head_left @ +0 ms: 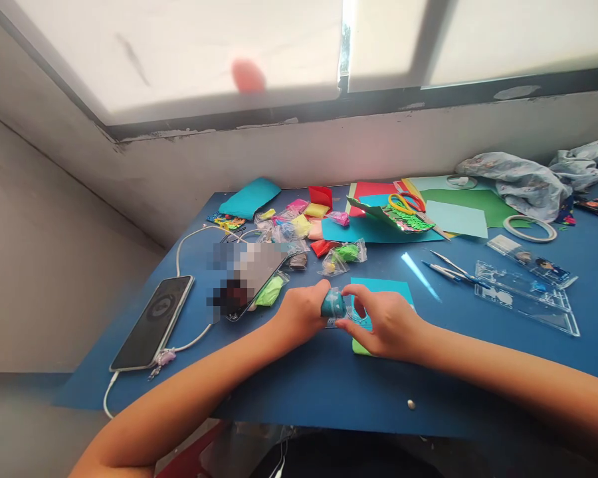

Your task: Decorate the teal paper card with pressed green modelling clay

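Observation:
My left hand (306, 307) is closed around a small teal, rounded object (333, 303) with whitish marks, held above the blue table (299, 392). Just to its right is my right hand (381, 318), thumb and fingers apart in a curved shape, with nothing held between them. Beneath the right hand lie a light blue paper sheet (383, 287) and a light green piece (359, 348). A clear item with small markings is partly hidden under the hands.
Two phones (153, 322) (259, 275) with a white cable lie left. Small bags of coloured clay (347, 252) sit behind the hands. Scissors (413, 204), coloured papers (483, 204), a tape roll (529, 228), tweezers (448, 269) and clear plastic sheets (528, 295) lie back and right.

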{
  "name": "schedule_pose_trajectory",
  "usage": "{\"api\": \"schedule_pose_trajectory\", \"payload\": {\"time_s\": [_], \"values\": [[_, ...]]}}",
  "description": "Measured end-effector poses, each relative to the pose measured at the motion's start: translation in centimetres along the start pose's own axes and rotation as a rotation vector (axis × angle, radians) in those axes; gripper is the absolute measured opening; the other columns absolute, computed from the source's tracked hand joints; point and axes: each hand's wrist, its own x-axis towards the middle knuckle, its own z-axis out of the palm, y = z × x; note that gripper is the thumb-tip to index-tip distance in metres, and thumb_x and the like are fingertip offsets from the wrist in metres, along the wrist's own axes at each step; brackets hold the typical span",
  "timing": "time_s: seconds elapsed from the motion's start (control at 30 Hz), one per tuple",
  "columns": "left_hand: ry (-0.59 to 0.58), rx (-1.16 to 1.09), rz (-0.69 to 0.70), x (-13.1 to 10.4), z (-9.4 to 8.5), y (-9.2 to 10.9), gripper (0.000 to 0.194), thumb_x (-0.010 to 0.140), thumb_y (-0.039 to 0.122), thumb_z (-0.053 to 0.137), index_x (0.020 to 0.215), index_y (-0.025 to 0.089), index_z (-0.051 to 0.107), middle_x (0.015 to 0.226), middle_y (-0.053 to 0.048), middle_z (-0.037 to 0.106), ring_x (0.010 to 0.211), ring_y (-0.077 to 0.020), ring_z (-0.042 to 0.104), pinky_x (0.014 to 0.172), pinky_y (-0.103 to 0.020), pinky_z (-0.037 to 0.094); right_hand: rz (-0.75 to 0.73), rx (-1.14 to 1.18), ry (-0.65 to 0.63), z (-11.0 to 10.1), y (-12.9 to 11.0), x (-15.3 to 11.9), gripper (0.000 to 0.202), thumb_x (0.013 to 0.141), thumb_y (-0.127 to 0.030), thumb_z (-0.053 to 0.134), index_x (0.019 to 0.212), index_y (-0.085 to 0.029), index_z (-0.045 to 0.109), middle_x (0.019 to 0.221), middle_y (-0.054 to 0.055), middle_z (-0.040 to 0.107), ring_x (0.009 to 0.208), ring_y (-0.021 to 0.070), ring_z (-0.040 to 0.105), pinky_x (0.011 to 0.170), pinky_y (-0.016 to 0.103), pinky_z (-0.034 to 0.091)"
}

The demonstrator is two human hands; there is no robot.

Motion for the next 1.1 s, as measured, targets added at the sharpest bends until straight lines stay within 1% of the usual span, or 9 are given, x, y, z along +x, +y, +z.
{"api": "schedule_pose_trajectory", "payload": {"time_s": [0.1, 0.23, 0.4, 0.47, 0.6, 0.73, 0.87, 0.97, 1.1], "values": [[0.017, -0.009, 0.033, -0.2, 0.0, 0.1, 0.013, 0.081, 0.03, 0.058, 0.078, 0.02, 0.05, 0.055, 0.001, 0.059, 0.049, -0.0188, 0.061, 0.044, -0.024, 0.027, -0.067, -0.069, 0.018, -0.1, 0.1, 0.3, 0.046, 0.101, -0.051, 0.031, 0.102, -0.012, 0.054, 0.059, 0.001, 0.061, 0.045, 0.0125, 0.051, 0.046, 0.025, 0.033], [0.046, -0.025, 0.085, -0.3, 0.0, 0.1, 0.018, 0.084, 0.031, 0.053, 0.07, 0.02, 0.052, 0.052, 0.001, 0.057, 0.046, -0.0155, 0.056, 0.045, -0.024, 0.025, -0.167, -0.125, 0.009, -0.5, 0.1, 0.8, 0.05, 0.102, -0.053, 0.029, 0.089, -0.014, 0.057, 0.062, 0.003, 0.063, 0.051, 0.0149, 0.057, 0.047, 0.027, 0.034], [0.092, -0.048, 0.151, -0.4, 0.0, 0.3, 0.027, 0.086, 0.028, 0.048, 0.062, 0.019, 0.053, 0.048, 0.0, 0.055, 0.044, -0.0132, 0.051, 0.045, -0.024, 0.023, -0.243, -0.176, -0.008, -0.7, 0.0, 0.8, 0.054, 0.102, -0.053, 0.025, 0.088, -0.013, 0.059, 0.061, 0.003, 0.062, 0.048, 0.0156, 0.055, 0.046, 0.03, 0.03], [0.108, -0.058, 0.163, -0.4, 0.0, 0.4, 0.029, 0.088, 0.027, 0.046, 0.061, 0.019, 0.053, 0.047, 0.0, 0.054, 0.043, -0.0127, 0.049, 0.045, -0.024, 0.022, -0.226, -0.128, -0.047, -0.7, 0.0, 0.6, 0.055, 0.102, -0.055, 0.023, 0.089, -0.013, 0.058, 0.063, 0.004, 0.064, 0.05, 0.0156, 0.056, 0.047, 0.029, 0.03], [0.121, -0.086, 0.185, -0.5, 0.0, 0.5, 0.031, 0.089, 0.03, 0.046, 0.061, 0.019, 0.053, 0.046, 0.001, 0.052, 0.041, -0.0122, 0.047, 0.044, -0.025, 0.02, -0.124, -0.014, -0.129, -0.8, 0.0, 0.4, 0.057, 0.1, -0.059, 0.024, 0.092, -0.014, 0.057, 0.065, 0.004, 0.065, 0.053, 0.0152, 0.058, 0.048, 0.027, 0.031], [0.106, -0.124, 0.22, -0.5, 0.2, 0.5, 0.029, 0.088, 0.029, 0.046, 0.061, 0.019, 0.051, 0.047, 0.001, 0.051, 0.042, -0.012, 0.046, 0.045, -0.025, 0.02, -0.119, 0.086, -0.247, -1.2, 0.2, 0.5, 0.055, 0.102, -0.055, 0.021, 0.09, -0.015, 0.057, 0.067, 0.004, 0.063, 0.052, 0.0141, 0.052, 0.048, 0.026, 0.03], [0.043, -0.176, 0.238, -0.4, 0.4, 0.3, 0.021, 0.082, 0.025, 0.049, 0.061, 0.02, 0.046, 0.049, 0.002, 0.049, 0.045, -0.0118, 0.046, 0.046, -0.024, 0.022, -0.078, 0.304, -0.391, -1.5, 0.1, 0.8, 0.044, 0.103, -0.047, 0.027, 0.087, -0.017, 0.055, 0.07, 0.002, 0.061, 0.055, 0.0116, 0.048, 0.051, 0.023, 0.034], [-0.016, -0.227, 0.221, -0.3, 0.3, 0.1, 0.02, 0.078, 0.024, 0.051, 0.06, 0.021, 0.042, 0.049, 0.004, 0.046, 0.046, -0.0116, 0.045, 0.047, -0.024, 0.023, -0.074, 0.375, -0.406, -1.7, 0.2, 1.0, 0.042, 0.104, -0.042, 0.025, 0.082, -0.018, 0.051, 0.067, 0.0, 0.056, 0.054, 0.0106, 0.044, 0.051, 0.023, 0.033], [-0.06, -0.294, 0.142, 0.0, -0.7, 0.4, 0.017, 0.077, 0.021, 0.049, 0.062, 0.021, 0.041, 0.052, 0.005, 0.044, 0.048, -0.0104, 0.041, 0.048, -0.023, 0.026, -0.066, 0.27, -0.355, -1.9, 1.1, 1.3, 0.048, 0.104, -0.046, 0.018, 0.079, -0.019, 0.05, 0.062, -0.001, 0.051, 0.05, 0.0104, 0.039, 0.048, 0.024, 0.028]]}}
